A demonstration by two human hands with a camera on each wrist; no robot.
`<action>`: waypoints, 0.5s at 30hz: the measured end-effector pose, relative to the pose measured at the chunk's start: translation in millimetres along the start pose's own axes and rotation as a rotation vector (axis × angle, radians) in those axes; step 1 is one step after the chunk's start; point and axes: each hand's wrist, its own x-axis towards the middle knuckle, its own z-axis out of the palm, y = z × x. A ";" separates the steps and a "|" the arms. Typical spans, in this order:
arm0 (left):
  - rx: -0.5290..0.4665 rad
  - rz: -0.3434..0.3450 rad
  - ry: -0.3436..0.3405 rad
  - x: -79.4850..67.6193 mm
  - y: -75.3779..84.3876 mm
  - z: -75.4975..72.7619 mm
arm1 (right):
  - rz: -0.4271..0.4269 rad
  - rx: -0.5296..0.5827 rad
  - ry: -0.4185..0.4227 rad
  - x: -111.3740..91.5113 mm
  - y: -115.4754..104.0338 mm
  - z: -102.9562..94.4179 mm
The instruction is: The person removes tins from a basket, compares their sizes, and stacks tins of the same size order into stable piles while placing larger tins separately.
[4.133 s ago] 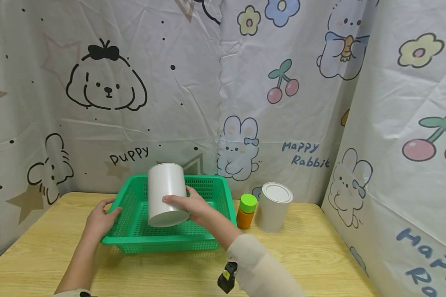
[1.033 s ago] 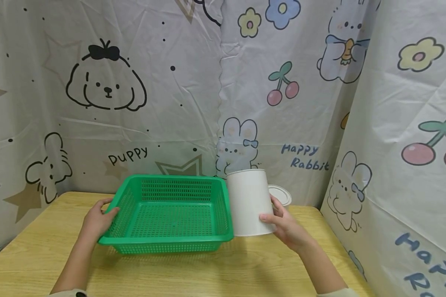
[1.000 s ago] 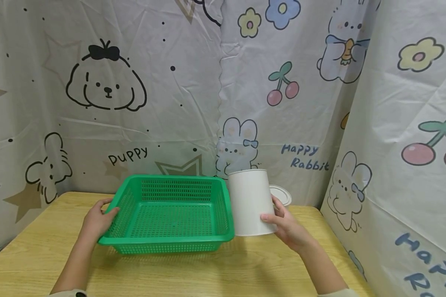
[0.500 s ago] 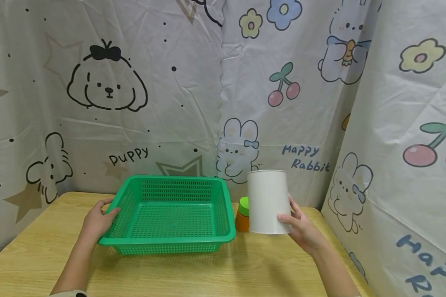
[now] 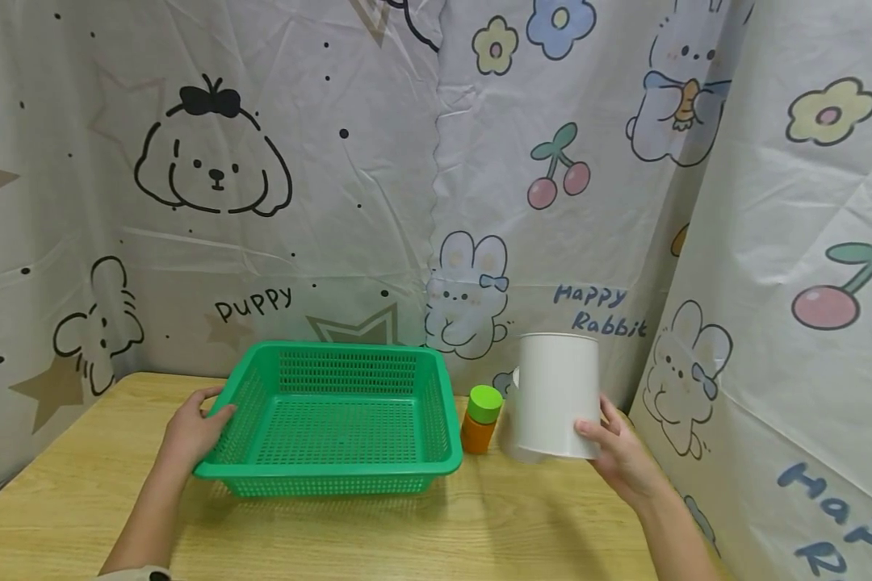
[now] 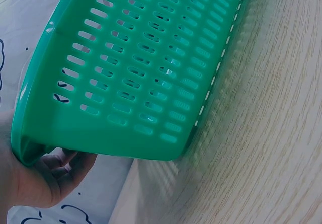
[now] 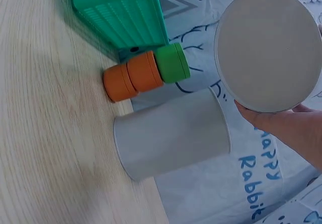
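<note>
My left hand point(image 5: 194, 432) grips the left rim of a green plastic basket point(image 5: 327, 468), its fingers curled under the lip in the left wrist view. Nothing lies in the basket. On the right, my right hand point(image 5: 628, 456) holds a white cylindrical canister point(image 5: 558, 395) by its side, up off the table; the round base of the held canister point(image 7: 269, 50) faces the right wrist camera. Behind it stands a second white canister point(image 7: 171, 136), mostly hidden in the head view. Left of that one is an orange bottle point(image 5: 477, 432) with a bright green cap.
All this is on a light wood table point(image 5: 378, 537). A white curtain point(image 5: 363, 161) printed with cartoon animals hangs along the back, and another curtain side point(image 5: 777, 387) closes off the right.
My right hand has carried the white canister from over the basket to the right, past the orange bottle, to in front of the second canister. The left hand stays on the basket rim.
</note>
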 end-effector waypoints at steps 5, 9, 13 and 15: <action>-0.006 0.000 0.006 0.0 1.1 0.4 | -0.015 0.001 0.026 -6.1 -0.3 -11.5; -0.014 -0.001 0.005 -0.2 -0.1 1.3 | -0.025 -0.004 0.041 -10.7 -1.0 -20.0; -0.012 0.002 0.010 0.4 -2.2 1.7 | -0.051 0.004 0.051 -14.8 -0.6 -27.8; -0.010 0.002 0.011 0.8 -3.0 1.7 | -0.059 0.019 0.058 -16.6 0.0 -31.0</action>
